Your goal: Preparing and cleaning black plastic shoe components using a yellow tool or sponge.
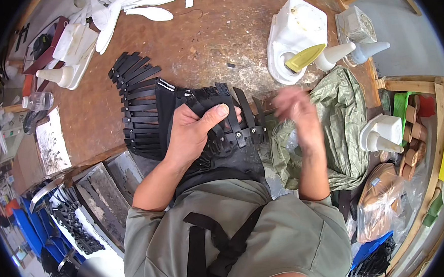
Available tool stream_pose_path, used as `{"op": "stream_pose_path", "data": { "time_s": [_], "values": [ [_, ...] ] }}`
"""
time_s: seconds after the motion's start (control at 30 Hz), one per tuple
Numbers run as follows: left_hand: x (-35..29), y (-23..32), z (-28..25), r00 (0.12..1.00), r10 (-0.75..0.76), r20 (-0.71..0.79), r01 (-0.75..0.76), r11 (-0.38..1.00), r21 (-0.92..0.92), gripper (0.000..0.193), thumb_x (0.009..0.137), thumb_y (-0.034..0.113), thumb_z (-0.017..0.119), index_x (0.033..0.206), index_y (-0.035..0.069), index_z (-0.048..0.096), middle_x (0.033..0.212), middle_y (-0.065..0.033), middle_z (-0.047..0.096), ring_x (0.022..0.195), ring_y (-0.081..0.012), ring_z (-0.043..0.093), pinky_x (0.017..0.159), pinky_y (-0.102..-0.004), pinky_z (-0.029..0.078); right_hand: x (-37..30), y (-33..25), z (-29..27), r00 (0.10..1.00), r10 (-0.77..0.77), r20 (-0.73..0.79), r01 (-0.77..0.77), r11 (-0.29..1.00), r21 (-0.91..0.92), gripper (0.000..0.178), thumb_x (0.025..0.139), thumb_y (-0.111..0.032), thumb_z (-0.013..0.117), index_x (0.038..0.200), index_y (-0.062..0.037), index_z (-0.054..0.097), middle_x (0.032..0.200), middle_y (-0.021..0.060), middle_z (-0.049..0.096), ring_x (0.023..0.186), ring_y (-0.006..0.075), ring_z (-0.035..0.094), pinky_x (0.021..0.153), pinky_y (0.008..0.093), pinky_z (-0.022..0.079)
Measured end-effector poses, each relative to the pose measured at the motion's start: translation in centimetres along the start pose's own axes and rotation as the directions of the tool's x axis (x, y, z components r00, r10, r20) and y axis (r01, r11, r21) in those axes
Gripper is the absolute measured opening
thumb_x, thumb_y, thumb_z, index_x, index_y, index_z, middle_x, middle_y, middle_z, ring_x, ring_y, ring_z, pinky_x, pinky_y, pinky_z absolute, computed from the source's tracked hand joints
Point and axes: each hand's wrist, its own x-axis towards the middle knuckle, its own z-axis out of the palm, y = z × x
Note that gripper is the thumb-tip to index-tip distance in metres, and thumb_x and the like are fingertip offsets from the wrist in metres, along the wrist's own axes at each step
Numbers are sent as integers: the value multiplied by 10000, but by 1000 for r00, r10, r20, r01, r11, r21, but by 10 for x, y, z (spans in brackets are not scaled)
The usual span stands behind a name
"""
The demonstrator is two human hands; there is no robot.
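My left hand (191, 130) is closed on a black strap piece (237, 120) with round metal studs, its thumb pressed on top, above my lap. More black straps (139, 105) of the same sort lie fanned side by side, left of that hand, over the table's near edge. My right hand (298, 103) is raised to the right of the strap piece, beside a crumpled green woven sack (340, 116). Motion smears its fingers, so whether anything is in them I cannot make out.
Beyond my right hand stands a white plastic pot (301, 22) with a yellow-green handle (306, 58) across its opening. White sole-shaped pieces (151, 13) lie at the far left. Bagged brown soles (380, 195) are at the right, and a metal-edged drawer (100, 191) at the left.
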Motion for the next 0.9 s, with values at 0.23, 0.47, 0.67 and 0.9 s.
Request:
{"op": "stream_pose_path", "data": {
  "time_s": [0.23,0.47,0.67,0.9],
  "values": [
    [-1,-17,-15,998,-61,18,59,994,87,220,867,74,607,1051,-46,594,948,-127,649,870,-201,631,795,-318,505,-22,19,60,976,116,185,-204,787,582,285,861,-156,652,1075,17,580,849,104,645,614,157,619,526,250,507],
    [-32,10,-3,821,545,-171,-265,628,732,346,752,76,740,1053,25,577,857,-3,525,670,-87,470,590,-241,403,-24,-19,70,996,25,82,-41,979,198,261,820,-27,686,1066,-8,602,841,8,627,687,45,558,591,199,495],
    [-8,0,19,969,245,-19,-144,629,764,359,727,329,762,817,5,638,707,-70,509,597,-184,495,557,-312,404,-28,-20,74,990,-46,130,29,991,131,347,817,10,674,1143,2,555,921,16,608,756,66,564,673,215,486],
    [-4,-11,12,973,230,21,-206,824,528,171,847,154,651,814,-14,646,715,-37,512,575,-73,425,515,-256,353,-31,-27,55,955,-12,295,-69,962,264,488,820,41,644,1268,54,452,999,84,627,804,117,611,701,257,522]
  ]
}}
